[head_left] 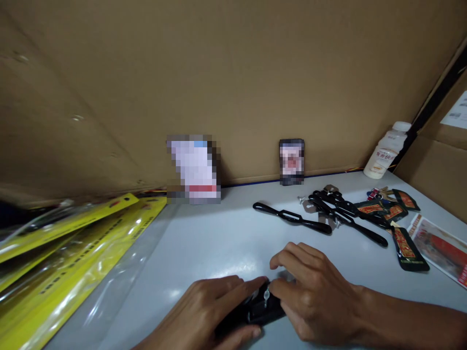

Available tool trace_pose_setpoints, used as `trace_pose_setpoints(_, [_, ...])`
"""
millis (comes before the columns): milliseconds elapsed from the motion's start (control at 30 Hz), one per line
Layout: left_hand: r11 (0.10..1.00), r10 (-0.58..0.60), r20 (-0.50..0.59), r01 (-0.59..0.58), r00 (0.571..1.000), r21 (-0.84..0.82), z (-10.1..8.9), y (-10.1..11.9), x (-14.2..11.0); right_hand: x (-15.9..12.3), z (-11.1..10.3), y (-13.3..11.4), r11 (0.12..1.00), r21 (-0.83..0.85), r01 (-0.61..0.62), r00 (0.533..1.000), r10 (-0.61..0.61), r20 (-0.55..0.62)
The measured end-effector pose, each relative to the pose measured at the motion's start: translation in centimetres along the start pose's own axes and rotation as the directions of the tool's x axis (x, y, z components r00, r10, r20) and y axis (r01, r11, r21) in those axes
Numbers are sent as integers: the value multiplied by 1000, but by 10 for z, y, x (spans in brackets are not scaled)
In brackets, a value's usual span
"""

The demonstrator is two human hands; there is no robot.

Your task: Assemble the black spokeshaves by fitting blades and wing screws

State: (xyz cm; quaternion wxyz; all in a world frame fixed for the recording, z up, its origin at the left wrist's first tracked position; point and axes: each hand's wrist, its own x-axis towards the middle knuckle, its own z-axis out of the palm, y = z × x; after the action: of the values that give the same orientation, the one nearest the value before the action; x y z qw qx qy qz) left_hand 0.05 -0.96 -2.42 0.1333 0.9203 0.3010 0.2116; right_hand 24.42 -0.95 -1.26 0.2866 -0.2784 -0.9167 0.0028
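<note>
At the bottom middle, a black spokeshave with a silver screw on its face lies between my hands. My left hand is wrapped over its left part, the index finger stretched along the top and the thumb below. My right hand is closed at its right end, thumb beside the screw and index finger curled above. My hands cover both ends of the tool. Farther off, a loose black spokeshave body lies alone, and more spokeshave bodies are heaped with flat metal plates and small screws.
Yellow-carded clear packages fill the left side. Two blurred phone-like screens, one left and one right, lean against the cardboard wall. At right are a white bottle, keys, dark snack packets and a clear-and-red packet.
</note>
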Motion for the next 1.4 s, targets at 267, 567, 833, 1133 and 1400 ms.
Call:
trace_pose_setpoints(267, [999,-17,41,19,999,-48,-1,-1,0,0,-2,-4,993,92,72,991,-81,104])
trace_pose_setpoints(567, [994,-35,116,46,993,-97,-3,0,3,3,-6,-2,996,90,-24,1000,23,5])
trace_pose_setpoints(833, [995,-22,102,32,995,-99,-3,0,2,4,-9,-3,976,215,47,998,-54,27])
trace_pose_setpoints(1133, [997,-27,112,34,993,-63,-2,0,1,4,-11,-1,997,74,23,999,-21,-33])
trace_pose_setpoints(1400, [997,-21,115,28,993,-68,-3,0,3,4,-9,-6,977,207,43,999,-49,21])
